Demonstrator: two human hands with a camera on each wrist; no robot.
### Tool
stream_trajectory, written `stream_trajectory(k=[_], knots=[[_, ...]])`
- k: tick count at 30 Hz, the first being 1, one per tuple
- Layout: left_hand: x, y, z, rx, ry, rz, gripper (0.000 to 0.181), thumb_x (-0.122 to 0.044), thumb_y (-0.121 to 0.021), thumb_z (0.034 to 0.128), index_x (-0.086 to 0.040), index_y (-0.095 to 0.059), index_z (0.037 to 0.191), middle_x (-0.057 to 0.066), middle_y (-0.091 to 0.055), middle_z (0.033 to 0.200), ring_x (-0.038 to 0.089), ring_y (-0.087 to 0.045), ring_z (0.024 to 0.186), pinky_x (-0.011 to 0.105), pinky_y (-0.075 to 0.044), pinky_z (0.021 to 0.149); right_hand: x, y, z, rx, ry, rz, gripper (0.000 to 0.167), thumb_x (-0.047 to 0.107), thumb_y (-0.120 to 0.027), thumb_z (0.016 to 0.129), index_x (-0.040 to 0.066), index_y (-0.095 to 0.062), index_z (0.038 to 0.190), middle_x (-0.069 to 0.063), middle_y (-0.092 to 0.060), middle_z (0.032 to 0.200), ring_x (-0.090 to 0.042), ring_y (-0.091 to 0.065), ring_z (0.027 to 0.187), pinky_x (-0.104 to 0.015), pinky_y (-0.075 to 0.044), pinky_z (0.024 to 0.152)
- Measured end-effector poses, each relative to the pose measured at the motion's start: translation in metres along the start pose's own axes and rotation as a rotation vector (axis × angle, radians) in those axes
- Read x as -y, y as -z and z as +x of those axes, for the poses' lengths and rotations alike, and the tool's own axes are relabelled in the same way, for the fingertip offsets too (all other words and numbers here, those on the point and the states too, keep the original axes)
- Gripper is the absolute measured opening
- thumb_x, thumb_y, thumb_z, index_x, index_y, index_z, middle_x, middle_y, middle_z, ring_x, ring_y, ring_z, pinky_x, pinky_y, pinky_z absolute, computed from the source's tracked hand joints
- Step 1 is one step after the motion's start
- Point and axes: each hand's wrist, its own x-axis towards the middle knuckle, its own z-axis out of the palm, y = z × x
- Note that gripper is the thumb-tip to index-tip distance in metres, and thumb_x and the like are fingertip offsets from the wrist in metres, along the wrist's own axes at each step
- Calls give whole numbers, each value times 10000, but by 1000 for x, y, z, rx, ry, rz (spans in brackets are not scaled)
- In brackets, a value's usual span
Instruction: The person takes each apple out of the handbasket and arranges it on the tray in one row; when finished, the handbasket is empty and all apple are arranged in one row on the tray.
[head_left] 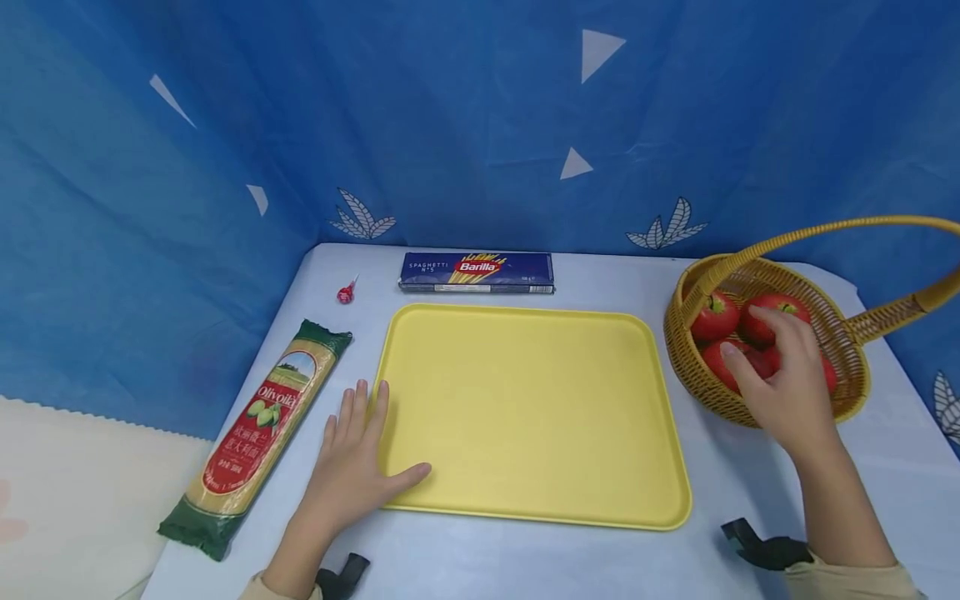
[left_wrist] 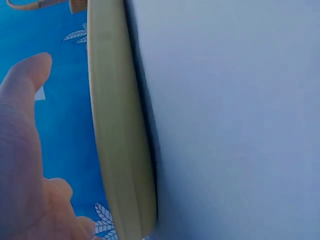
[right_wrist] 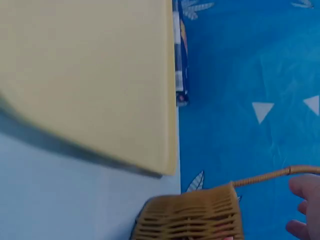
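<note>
My left hand (head_left: 348, 471) is spread flat, fingers apart, over the left edge of a yellow tray (head_left: 525, 417); whether it touches the tray I cannot tell. In the left wrist view, the thumb side of that left hand (left_wrist: 22, 145) shows beside the tray's rim (left_wrist: 117, 125). My right hand (head_left: 795, 387) is over a wicker basket (head_left: 690, 375) of several red apples (head_left: 716, 318), thumb and fingers apart and loosely bent. It partly hides the apples, and no apple is seen lifted. The right wrist view catches its fingers (right_wrist: 302, 187) near the basket handle (right_wrist: 265, 176).
A bag of Olivoilà spaghetti (head_left: 255, 433) lies slanted left of the tray. Behind the tray is a blue Barilla spaghetti box (head_left: 477, 273). A small red-wrapped lollipop (head_left: 346, 293) lies at the back left. The basket's tall handle (head_left: 847, 223) arches up at the right. Blue cloth (head_left: 450, 125) hangs behind.
</note>
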Motion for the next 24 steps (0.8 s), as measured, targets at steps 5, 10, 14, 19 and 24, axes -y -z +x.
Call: stream_trajectory(k=[5,10,14,19,24], knots=[[9,-2,-3,30,11,-39,1330,-834,-658,669,-162,-1,1610,211,-18,1668,441,-10,1535,688,-89,1188,-15,0,30,144,-31,-58,695,256,-647,951,85,-323,1541,-271,-315,1539,-488,-240,1434,-781,-262,1046],[17,-5,-3,66,-4,-75,1449,-866,-691,581,-122,11,1606,216,-15,1667,443,-9,1535,701,-94,1179,-22,-7,59,309,-47,-142,779,350,-666,940,100,-271,1564,-303,-268,1556,-527,-183,1446,-806,-258,1017],[22,-7,-4,91,-23,-105,1539,-869,-733,503,-91,13,1602,206,-12,1669,441,-3,1535,708,-87,1172,-27,-10,78,412,-75,-222,878,431,-671,921,81,-206,1578,-334,-173,1575,-572,-140,1439,-818,-237,1010],[24,-6,-5,117,-31,-134,1590,-858,-763,459,-68,18,1597,199,-18,1671,434,7,1537,701,-69,1175,-35,-12,95,528,-111,-291,998,490,-686,891,75,-109,1592,-351,-93,1577,-617,-113,1411,-840,-220,990],[23,-5,-4,137,-24,-142,1606,-870,-752,451,-39,14,1592,194,-22,1672,427,23,1538,691,-60,1183,-40,-15,102,617,-139,-333,1068,588,-689,845,46,-130,1575,-366,-171,1516,-610,-218,1319,-828,-292,964]])
